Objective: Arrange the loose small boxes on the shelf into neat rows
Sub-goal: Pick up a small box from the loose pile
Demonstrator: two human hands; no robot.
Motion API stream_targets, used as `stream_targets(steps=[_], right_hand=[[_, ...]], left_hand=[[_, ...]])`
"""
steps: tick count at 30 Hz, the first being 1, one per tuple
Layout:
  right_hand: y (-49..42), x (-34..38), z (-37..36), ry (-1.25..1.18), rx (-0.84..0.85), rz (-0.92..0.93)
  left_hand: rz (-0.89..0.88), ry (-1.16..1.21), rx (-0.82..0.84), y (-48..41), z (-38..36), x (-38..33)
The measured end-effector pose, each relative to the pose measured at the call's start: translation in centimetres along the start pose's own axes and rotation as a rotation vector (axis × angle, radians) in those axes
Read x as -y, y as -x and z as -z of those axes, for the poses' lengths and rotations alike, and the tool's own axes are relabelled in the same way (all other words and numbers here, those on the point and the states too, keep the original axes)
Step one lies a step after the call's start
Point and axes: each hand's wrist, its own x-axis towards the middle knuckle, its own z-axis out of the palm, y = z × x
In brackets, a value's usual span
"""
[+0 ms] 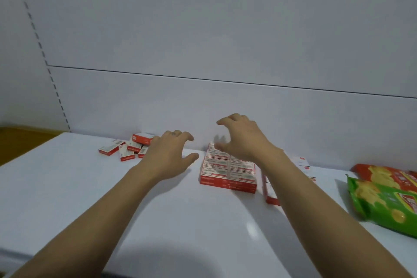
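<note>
Loose small boxes point(133, 148) at mixed angles

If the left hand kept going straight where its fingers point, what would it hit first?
The left hand would probably meet the white back panel, passing between the loose boxes and the neat stack; depth is unclear.

Loose boxes point(126, 148): five or six, small, red sides with white printed tops, scattered at back left of shelf point(158, 210), close to the rear wall. All lie at different angles, several touching or overlapping. Block point(228, 171) at mid-shelf: same boxes squared up in two columns, two layers deep, red ends facing front. Further boxes point(270, 196) just right of the block, partly hidden; count unclear. Shelf white, glossy.
</note>
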Motion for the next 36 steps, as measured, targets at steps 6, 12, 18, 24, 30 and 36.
stream_targets(steps=[6,12,18,24,30,36], right_hand=[[-3.2,6.5,-3.5,-0.05,0.045,0.113],[-6.0,11.3,-6.4,-0.054,0.1,0.165],[-8.7,14.8,-8.8,-0.087,0.107,0.128],[-10.8,16.7,-11.3,-0.142,0.072,-0.007],[-12.5,17.0,-13.3,-0.148,0.077,-0.124],[-13.6,17.3,-14.4,-0.207,0.04,-0.177]], left_hand=[[0.1,0.007,-0.031,1.4,1.0,7.3],[0.189,-0.011,-0.062,2.5,1.3,13.3],[0.23,-0.055,-0.082,2.9,0.4,17.8],[0.262,-0.001,-0.133,3.0,-0.9,20.0],[0.183,0.035,-0.143,2.4,-1.8,20.1],[0.146,0.096,-0.169,2.1,-2.2,19.9]])
